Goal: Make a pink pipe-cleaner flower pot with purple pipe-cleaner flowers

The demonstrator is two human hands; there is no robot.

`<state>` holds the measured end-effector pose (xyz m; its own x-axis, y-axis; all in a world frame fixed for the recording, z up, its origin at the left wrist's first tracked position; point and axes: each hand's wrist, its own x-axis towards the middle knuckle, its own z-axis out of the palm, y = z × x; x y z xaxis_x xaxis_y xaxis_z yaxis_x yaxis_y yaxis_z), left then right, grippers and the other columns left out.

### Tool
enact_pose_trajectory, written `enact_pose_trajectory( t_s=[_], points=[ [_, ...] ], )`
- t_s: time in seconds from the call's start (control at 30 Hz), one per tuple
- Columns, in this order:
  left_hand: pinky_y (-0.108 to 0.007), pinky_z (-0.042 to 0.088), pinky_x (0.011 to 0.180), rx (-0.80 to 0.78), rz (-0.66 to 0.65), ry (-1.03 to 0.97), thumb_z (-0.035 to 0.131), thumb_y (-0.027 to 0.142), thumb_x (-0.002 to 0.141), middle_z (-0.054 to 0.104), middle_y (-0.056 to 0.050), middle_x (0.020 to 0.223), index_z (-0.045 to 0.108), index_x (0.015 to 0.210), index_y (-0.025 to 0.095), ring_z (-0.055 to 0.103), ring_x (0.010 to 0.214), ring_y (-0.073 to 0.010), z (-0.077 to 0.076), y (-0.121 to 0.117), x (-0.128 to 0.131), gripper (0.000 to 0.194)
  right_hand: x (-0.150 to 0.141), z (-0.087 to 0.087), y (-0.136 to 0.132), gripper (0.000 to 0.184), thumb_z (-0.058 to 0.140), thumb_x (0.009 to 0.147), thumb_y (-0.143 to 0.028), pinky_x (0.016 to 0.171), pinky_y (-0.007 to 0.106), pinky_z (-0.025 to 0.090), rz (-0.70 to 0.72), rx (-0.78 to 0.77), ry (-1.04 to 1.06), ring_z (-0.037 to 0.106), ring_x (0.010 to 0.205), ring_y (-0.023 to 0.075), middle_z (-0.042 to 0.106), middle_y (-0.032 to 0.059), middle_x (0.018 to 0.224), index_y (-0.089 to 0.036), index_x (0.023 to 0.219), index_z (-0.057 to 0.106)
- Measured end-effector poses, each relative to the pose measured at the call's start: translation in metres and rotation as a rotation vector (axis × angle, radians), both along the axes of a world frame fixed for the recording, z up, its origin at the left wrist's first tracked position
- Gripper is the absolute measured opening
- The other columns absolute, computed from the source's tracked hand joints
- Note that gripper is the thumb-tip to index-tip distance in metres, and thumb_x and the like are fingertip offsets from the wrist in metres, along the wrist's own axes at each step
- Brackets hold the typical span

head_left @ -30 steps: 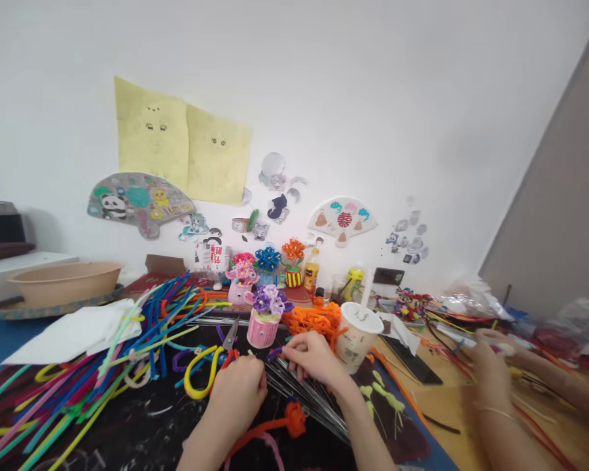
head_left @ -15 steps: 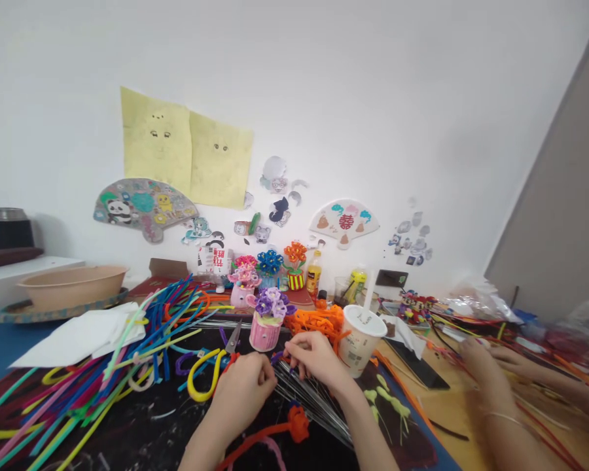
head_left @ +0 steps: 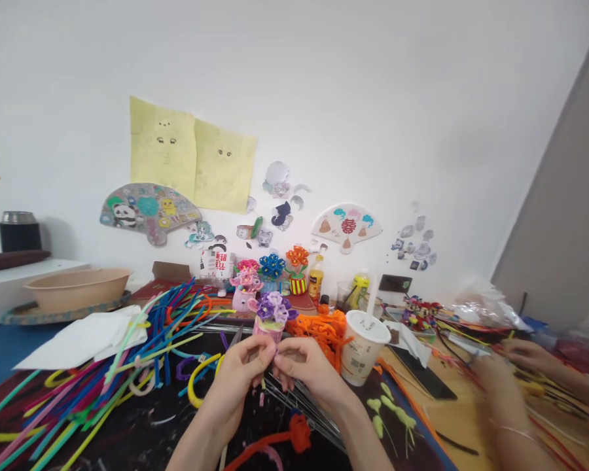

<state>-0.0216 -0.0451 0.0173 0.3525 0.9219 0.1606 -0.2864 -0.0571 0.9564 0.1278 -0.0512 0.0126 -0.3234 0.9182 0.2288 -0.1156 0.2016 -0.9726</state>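
My left hand (head_left: 248,366) and my right hand (head_left: 307,367) meet fingertip to fingertip over the black work mat. Both are closed in a pinch around a small purple pipe cleaner piece (head_left: 276,350), mostly hidden by the fingers. Right behind them stands a pink pot (head_left: 267,327) with purple and lilac pipe cleaner flowers (head_left: 273,307). Scissors with yellow handles (head_left: 196,386) lie beside my left wrist, partly covered. Under my hands run thin metal wires (head_left: 302,399). An orange pipe cleaner flower (head_left: 300,432) rests nearer to me.
Colourful pipe cleaners (head_left: 93,386) spread across the left, beside white paper (head_left: 73,340). A white cup with a straw (head_left: 363,347) stands at right, near an orange pipe cleaner heap (head_left: 324,330). Farther right, another person's hands (head_left: 530,360) work among loose strips.
My hands have come together; they were apart before. My left hand has moved up and right, turning its thumb into view. The other person's hands have shifted too.
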Motion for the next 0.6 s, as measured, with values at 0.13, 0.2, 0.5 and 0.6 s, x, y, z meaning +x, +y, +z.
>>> enact_pose_trajectory(
  t_s=[0.13,0.2,0.5,0.6],
  points=[
    [-0.016,0.024,0.044,-0.054,0.039,-0.033,0.075,0.042,0.061,0.052,0.002,0.060,0.061,0.075,0.013,0.037,0.049,-0.0043,-0.0014,0.0009,0.0006,0.036,0.0004,0.0004,0.0008,0.033,0.076,0.063,-0.043,0.043,0.018,0.038,-0.106,0.025,0.009,0.049,0.042,0.0067,0.062,-0.0010,0.057,-0.014,0.076,0.068],
    [-0.016,0.025,0.042,-0.074,0.089,-0.039,0.074,0.043,0.060,0.054,0.001,0.063,0.063,0.080,0.013,0.036,0.047,-0.0036,-0.0008,0.0004,0.0004,0.039,0.0007,0.0015,0.0001,0.031,0.076,0.063,-0.042,0.044,0.019,0.039,-0.150,0.041,-0.003,0.048,0.042,0.0066,0.062,-0.0007,0.056,-0.013,0.073,0.068],
    [-0.017,0.033,0.046,0.115,0.204,0.121,0.073,0.044,0.059,0.049,0.001,0.057,0.067,0.068,0.013,0.040,0.053,-0.0079,0.0054,-0.0003,-0.0017,0.033,0.0021,0.0046,-0.0019,0.030,0.077,0.062,-0.040,0.042,0.019,0.038,-0.242,0.070,-0.018,0.047,0.041,0.0069,0.059,-0.0012,0.049,-0.013,0.061,0.064],
    [-0.018,0.034,0.047,0.114,0.176,0.144,0.073,0.044,0.059,0.050,0.001,0.057,0.067,0.069,0.013,0.041,0.055,-0.0090,0.0058,-0.0004,-0.0016,0.033,0.0023,0.0053,-0.0021,0.030,0.076,0.063,-0.040,0.043,0.019,0.038,-0.230,0.074,-0.039,0.047,0.043,0.0071,0.059,-0.0013,0.051,-0.013,0.063,0.066]
  ],
)
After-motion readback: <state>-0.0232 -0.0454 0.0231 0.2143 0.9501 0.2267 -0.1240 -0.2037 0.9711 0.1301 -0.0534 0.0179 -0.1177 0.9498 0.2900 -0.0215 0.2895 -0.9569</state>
